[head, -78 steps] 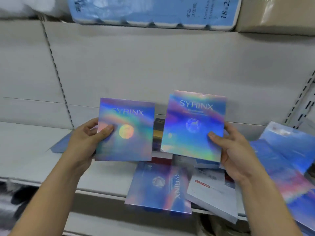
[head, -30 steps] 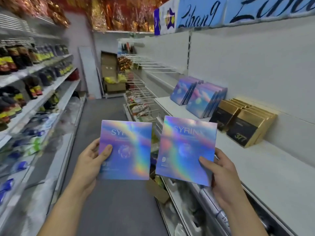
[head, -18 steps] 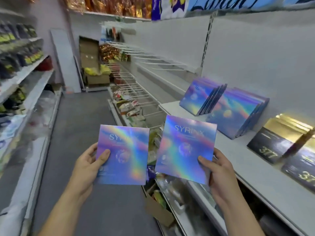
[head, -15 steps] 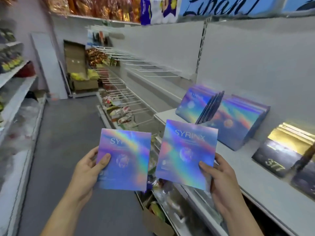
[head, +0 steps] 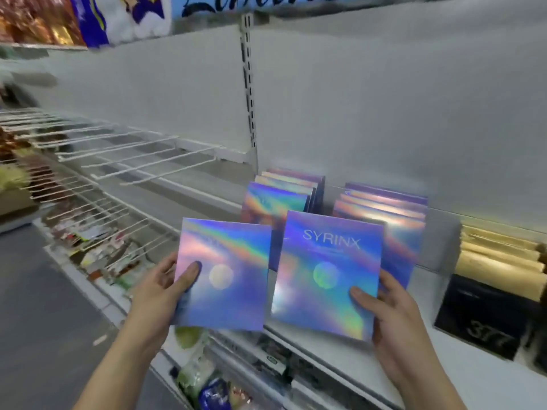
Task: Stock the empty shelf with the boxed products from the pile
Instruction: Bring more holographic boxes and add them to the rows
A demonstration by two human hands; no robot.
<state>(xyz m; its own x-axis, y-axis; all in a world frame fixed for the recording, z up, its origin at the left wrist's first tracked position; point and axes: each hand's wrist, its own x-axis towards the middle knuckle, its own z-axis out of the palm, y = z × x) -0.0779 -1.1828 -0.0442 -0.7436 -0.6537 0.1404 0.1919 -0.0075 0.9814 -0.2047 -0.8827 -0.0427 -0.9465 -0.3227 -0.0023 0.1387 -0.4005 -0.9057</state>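
Two hands grip boxes: left hand (head: 159, 294) a blurred box (head: 228, 279), right hand (head: 393, 318) the SYRINX box (head: 328, 276) hiding stacks (head: 381, 202).

Left hand (head: 159, 297), right hand (head: 393, 318): holographic boxes (head: 325, 291)

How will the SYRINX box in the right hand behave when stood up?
Probably stiff: the box shows no bend though the right hand grips one corner. Likely light: thumb and fingers alone carry it. Thin and glossy, it may slide or tip unless leaned on the row behind.
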